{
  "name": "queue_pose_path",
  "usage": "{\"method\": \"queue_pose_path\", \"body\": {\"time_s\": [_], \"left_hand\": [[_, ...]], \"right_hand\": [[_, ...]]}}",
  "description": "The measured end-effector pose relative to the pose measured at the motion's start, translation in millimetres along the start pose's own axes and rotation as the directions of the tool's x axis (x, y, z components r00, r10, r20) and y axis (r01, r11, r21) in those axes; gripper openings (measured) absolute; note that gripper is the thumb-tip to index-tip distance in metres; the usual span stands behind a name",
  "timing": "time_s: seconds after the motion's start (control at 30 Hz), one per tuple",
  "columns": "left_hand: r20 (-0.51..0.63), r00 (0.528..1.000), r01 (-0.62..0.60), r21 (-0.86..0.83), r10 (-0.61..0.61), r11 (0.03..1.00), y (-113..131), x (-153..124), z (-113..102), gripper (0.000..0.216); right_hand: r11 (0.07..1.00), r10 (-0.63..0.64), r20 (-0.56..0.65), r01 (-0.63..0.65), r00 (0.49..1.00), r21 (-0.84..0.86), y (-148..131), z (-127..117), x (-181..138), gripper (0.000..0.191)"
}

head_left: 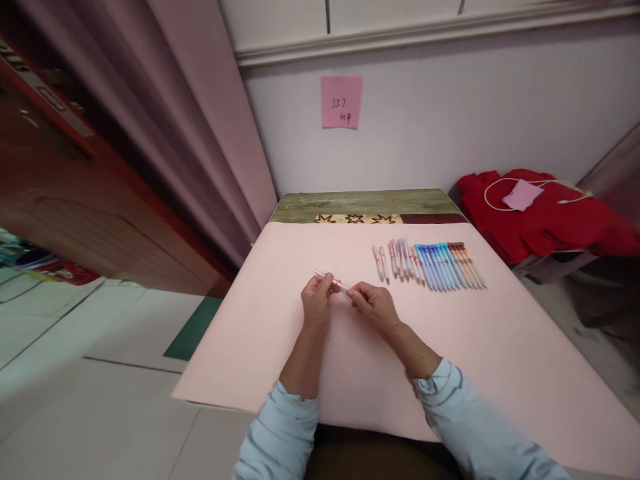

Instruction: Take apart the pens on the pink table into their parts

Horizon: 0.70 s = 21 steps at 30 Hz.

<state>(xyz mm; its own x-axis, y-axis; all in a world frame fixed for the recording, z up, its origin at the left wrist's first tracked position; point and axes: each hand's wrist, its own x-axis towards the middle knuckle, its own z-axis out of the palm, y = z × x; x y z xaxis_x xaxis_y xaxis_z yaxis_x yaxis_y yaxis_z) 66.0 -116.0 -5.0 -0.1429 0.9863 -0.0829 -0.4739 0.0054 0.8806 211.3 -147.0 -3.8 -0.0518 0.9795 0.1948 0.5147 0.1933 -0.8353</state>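
A slim pale pink pen (pixel 338 284) is held level between my two hands, just above the pink table cover. My left hand (pixel 317 300) closes around its left part, with the tip of the pen sticking out past the fingers. At the pen's right end, my right hand (pixel 373 305) pinches it between thumb and fingers. To the right of my hands lies a row of pens: two pale pink pens (pixel 381 265), several more pinkish and clear pens (pixel 401 259), several blue pens (pixel 440 267), then several brown-topped pens (pixel 467 265).
The pink cover (pixel 250 333) spreads over the table, with a green wood-patterned strip (pixel 360 201) at the far edge. A red cloth (pixel 560 220) with a white cable (pixel 493 193) lies at the right. A curtain (pixel 215 120) and a wooden door (pixel 100 200) stand left.
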Motion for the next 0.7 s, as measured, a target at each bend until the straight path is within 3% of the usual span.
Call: {"method": "queue_pose_path", "body": {"time_s": [0.13,0.27,0.33,0.4,0.47,0.57,0.63,0.7], "left_hand": [[-0.1,0.993,-0.059,0.077,0.066,0.995,-2,2,0,0.027],[-0.117,0.988,-0.078,0.172,0.099,0.982,-3,3,1,0.029],[-0.116,0.988,-0.081,0.17,0.102,0.982,-4,4,1,0.029],[-0.128,0.988,-0.07,0.148,0.089,0.986,-4,5,1,0.033],[-0.138,0.988,-0.048,0.143,0.068,0.989,-4,6,0,0.037],[-0.12,0.991,-0.037,0.164,0.057,0.986,-5,6,-1,0.036],[-0.112,0.992,-0.042,0.173,0.062,0.984,-6,7,-1,0.035],[-0.111,0.992,-0.045,0.179,0.065,0.983,-7,7,-1,0.034]], "right_hand": [[0.997,-0.058,-0.072,0.054,0.996,-0.051,-2,2,1,0.025],[0.985,-0.09,-0.028,0.085,0.996,-0.152,-4,3,3,0.016],[0.977,-0.076,-0.053,0.064,0.996,-0.203,-4,0,5,0.017],[0.972,-0.026,-0.152,-0.01,0.988,-0.233,-1,-6,8,0.017],[0.958,0.057,-0.291,-0.135,0.955,-0.253,6,-16,12,0.018],[0.924,0.162,-0.477,-0.303,0.864,-0.235,20,-32,18,0.023],[0.919,0.182,-0.55,-0.34,0.815,-0.2,28,-39,21,0.031],[0.921,0.182,-0.573,-0.343,0.799,-0.186,33,-42,22,0.038]]}}
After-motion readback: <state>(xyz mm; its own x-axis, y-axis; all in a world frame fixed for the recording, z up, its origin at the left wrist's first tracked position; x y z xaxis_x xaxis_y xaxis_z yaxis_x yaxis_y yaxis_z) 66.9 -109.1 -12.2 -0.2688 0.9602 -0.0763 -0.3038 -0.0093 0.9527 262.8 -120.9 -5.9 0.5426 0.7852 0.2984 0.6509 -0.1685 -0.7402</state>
